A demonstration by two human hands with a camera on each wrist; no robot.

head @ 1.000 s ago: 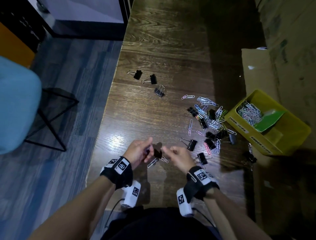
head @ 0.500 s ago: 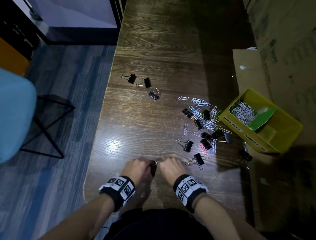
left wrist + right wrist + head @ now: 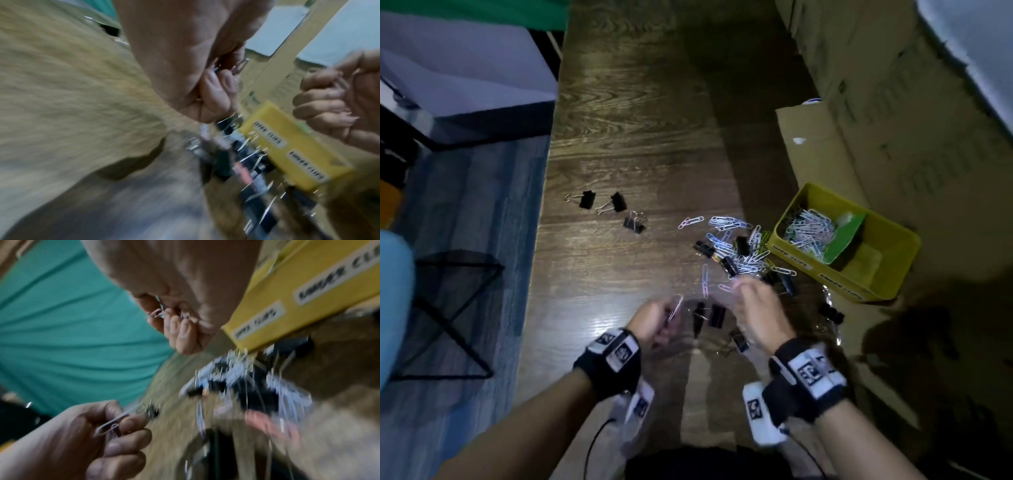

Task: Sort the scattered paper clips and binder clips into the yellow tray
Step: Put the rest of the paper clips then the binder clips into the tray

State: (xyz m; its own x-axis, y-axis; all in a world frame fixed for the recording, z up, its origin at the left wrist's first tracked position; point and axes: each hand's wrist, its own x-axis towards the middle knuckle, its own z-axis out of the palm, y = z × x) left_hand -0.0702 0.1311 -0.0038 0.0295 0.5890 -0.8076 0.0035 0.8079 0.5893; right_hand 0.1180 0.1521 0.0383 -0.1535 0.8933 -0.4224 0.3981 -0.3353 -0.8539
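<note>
A thin silver wire paper clip (image 3: 121, 417), light, springy and apt to slip, is pinched lengthwise in the curled fingers of the left hand (image 3: 654, 323). The right hand (image 3: 756, 308), curled round pinkish wire clips (image 3: 156, 313), hangs over the scattered pile (image 3: 739, 253), just short of the yellow plastic tray (image 3: 835, 274).
</note>
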